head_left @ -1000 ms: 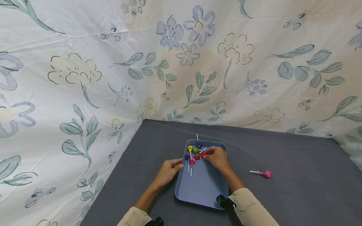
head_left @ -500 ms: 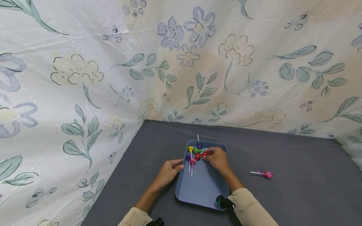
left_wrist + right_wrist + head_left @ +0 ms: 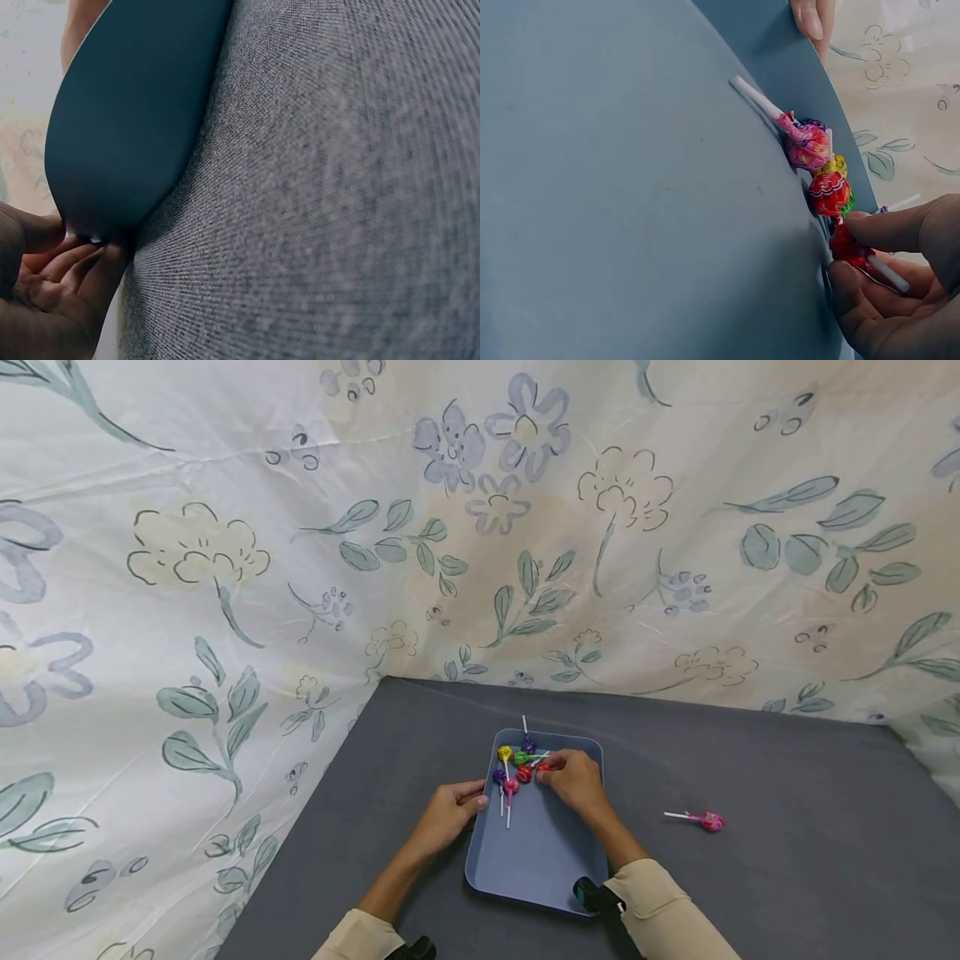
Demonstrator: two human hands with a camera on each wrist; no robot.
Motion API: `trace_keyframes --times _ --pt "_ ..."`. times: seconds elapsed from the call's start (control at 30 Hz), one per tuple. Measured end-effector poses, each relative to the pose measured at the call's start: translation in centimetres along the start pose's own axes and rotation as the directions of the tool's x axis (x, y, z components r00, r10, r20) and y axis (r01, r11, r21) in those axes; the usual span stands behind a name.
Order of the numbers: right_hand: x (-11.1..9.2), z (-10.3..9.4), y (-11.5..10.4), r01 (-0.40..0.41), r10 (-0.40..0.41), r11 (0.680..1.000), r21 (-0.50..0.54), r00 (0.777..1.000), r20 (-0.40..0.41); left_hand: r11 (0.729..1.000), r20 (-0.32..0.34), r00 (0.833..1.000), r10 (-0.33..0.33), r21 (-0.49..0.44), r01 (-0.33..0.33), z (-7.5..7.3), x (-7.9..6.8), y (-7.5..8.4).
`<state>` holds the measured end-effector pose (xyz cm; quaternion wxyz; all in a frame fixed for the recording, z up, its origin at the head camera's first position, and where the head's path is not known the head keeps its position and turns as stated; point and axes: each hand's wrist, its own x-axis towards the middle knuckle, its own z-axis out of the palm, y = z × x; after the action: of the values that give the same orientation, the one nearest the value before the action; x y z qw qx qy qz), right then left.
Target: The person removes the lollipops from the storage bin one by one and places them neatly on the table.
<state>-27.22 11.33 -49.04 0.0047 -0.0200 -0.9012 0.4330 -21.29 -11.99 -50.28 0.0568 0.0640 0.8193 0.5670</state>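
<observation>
My left hand (image 3: 444,817) holds the left rim of the blue-grey tray (image 3: 534,860). In the left wrist view, its thumb and fingers meet around the tray wall (image 3: 127,127). Over the tray's upper right part, my right hand (image 3: 577,783) pinches a red-wrapped lollipop (image 3: 845,246) by its head between thumb and fingers, with the white stick pointing toward the palm. Close by inside the tray lie another red lollipop (image 3: 524,773), a green one (image 3: 521,758), a yellow one (image 3: 505,753), a pink one (image 3: 511,787) and two purple ones, one (image 3: 528,747) with its stick over the far rim.
A pink lollipop (image 3: 711,821) lies on the dark grey cloth (image 3: 795,860) to the right of the tray. Floral fabric (image 3: 540,560) hangs behind the table and along its left side.
</observation>
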Motion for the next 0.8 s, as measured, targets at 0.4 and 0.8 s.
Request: trace_keyframes --times 0.4,0.8 --pt "-0.8 -0.9 -0.8 0.02 -0.021 0.998 0.061 1.0 0.013 1.0 0.014 1.0 0.002 -0.004 -0.002 -0.2 -0.3 -0.1" --pt "-1.9 -2.8 -1.2 0.011 -0.011 0.991 0.136 1.0 -0.004 1.0 0.007 1.0 0.026 0.002 -0.026 -0.2 -0.3 0.1"
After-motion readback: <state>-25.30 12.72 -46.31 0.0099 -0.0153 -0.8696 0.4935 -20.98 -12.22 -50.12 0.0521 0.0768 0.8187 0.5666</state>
